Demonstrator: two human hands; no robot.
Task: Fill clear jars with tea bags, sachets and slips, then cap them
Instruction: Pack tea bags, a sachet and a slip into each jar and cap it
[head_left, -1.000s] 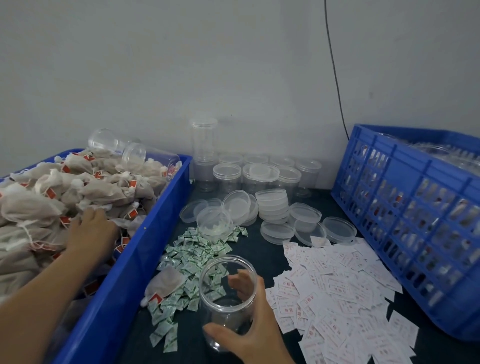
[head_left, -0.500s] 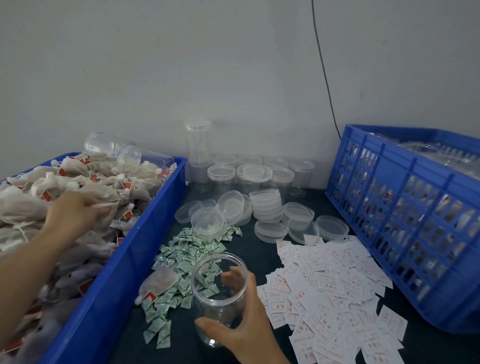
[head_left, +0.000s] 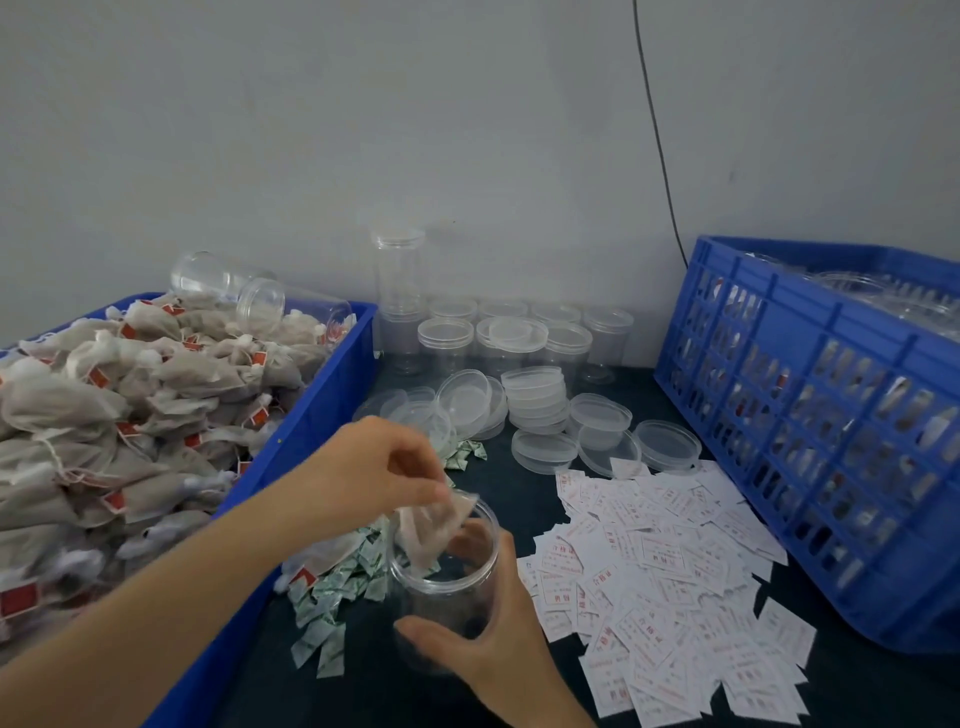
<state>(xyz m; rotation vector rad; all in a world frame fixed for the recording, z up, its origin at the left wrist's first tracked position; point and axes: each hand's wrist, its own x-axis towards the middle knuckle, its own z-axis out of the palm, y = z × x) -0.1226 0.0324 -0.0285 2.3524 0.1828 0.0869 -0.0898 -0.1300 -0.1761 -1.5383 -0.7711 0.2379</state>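
A clear open jar (head_left: 441, 597) stands on the dark table near the front, and my right hand (head_left: 498, 654) grips it around its side. My left hand (head_left: 374, 467) hovers over the jar's mouth and pinches a beige tea bag (head_left: 431, 530), whose lower end hangs inside the jar. The blue bin (head_left: 311, 436) at the left is heaped with tea bags (head_left: 130, 415). Green-white sachets (head_left: 332, 587) lie left of the jar. White slips with red print (head_left: 665, 587) are spread to its right. Loose clear lids (head_left: 535, 400) lie behind.
Empty capped jars (head_left: 519, 338) stand in rows against the wall, one tall stack (head_left: 399, 291) among them. Two jars (head_left: 260, 296) lie on the tea bag heap. A blue slatted crate (head_left: 831, 415) with filled jars stands at the right. A black cable (head_left: 657, 130) runs down the wall.
My left hand left the tea bag bin with a tea bag and moved right, over the jar. My right hand kept its grip on the jar.
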